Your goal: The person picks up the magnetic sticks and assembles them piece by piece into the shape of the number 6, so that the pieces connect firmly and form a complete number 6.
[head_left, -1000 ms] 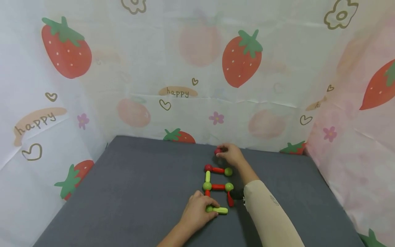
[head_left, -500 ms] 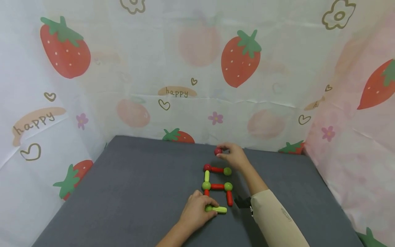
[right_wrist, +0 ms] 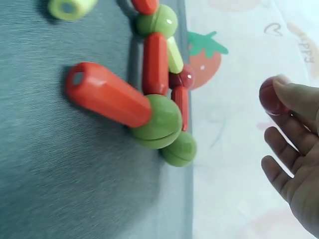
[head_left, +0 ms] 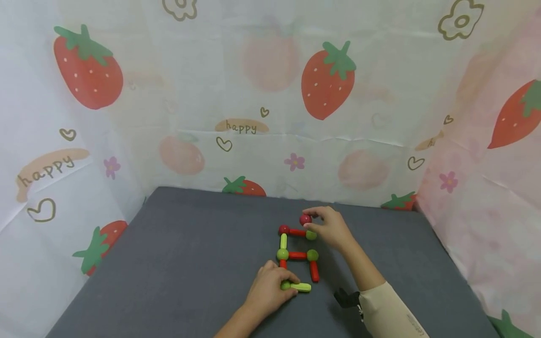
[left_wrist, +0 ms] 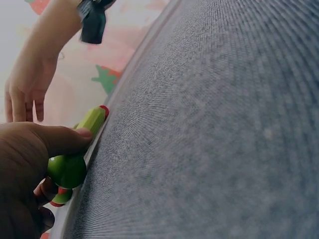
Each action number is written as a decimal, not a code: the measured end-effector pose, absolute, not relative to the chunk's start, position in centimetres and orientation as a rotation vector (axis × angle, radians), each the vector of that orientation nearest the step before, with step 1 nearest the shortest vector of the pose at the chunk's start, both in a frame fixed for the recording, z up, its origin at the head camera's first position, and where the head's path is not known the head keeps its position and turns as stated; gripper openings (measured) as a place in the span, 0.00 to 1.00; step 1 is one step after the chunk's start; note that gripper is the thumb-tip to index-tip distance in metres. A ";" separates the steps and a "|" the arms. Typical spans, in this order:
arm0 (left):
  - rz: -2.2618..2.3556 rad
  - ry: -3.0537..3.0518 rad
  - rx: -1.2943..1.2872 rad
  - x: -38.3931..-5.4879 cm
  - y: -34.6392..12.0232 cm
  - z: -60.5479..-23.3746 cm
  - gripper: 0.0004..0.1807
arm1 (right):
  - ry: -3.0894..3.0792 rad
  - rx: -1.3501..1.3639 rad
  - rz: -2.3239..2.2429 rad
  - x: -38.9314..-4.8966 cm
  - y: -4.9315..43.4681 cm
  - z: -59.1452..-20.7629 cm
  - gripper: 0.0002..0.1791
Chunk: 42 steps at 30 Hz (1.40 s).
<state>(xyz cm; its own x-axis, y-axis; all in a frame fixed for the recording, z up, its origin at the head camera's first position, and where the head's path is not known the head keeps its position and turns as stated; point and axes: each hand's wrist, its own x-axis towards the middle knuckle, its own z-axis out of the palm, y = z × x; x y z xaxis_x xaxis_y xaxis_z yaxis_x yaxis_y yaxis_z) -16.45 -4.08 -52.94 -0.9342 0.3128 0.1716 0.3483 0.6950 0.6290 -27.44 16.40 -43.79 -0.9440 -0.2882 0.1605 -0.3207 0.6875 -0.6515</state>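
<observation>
A flat frame of toy rods and balls lies on the dark cloth. My left hand (head_left: pixel 268 286) grips a green ball (left_wrist: pixel 67 170) at its near left corner, where a lime rod (head_left: pixel 302 287) points right. Between thumb and forefinger, my right hand (head_left: pixel 331 227) pinches a dark red ball (right_wrist: pixel 271 95), held above the frame's far right corner. That corner has a green ball (head_left: pixel 311 235), partly covered by the hand. Another red ball (head_left: pixel 284 230) forms the far left corner. From the middle right green ball (head_left: pixel 313 255), a red rod (right_wrist: pixel 107 94) extends with a bare end.
The grey cloth (head_left: pixel 190 263) covers the table. Behind it hangs a white sheet (head_left: pixel 253 94) printed with strawberries, and a pinkish sheet (head_left: pixel 486 197) stands at the right. A black strap (head_left: pixel 346 298) is on the right wrist by the beige sleeve (head_left: pixel 390 312).
My right hand has drawn back from the table's far edge toward me and slightly right, bringing the red ball along. The left hand keeps its place on the green ball.
</observation>
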 end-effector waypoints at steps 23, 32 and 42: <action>-1.097 -2.872 -0.553 -16.6 -3.3 -53.2 0.10 | -2.849 0.462 1.126 -20.1 20.2 -47.0 0.20; -1.081 -2.868 -0.572 -16.7 -4.0 -52.7 0.10 | -2.806 0.459 1.182 -18.7 20.5 -48.9 0.20; -1.059 -2.842 -0.577 -16.4 -4.3 -52.7 0.11 | -2.814 0.341 1.246 -18.1 20.3 -50.4 0.20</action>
<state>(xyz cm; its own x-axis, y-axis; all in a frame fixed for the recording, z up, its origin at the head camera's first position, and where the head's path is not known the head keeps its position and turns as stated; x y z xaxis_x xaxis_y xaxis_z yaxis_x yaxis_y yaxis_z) -16.42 -4.28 -52.70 -0.9288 0.3251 0.1778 0.3622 0.6950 0.6212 -18.07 20.31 -50.36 -0.9747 -0.1817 0.1302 -0.2185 0.6521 -0.7260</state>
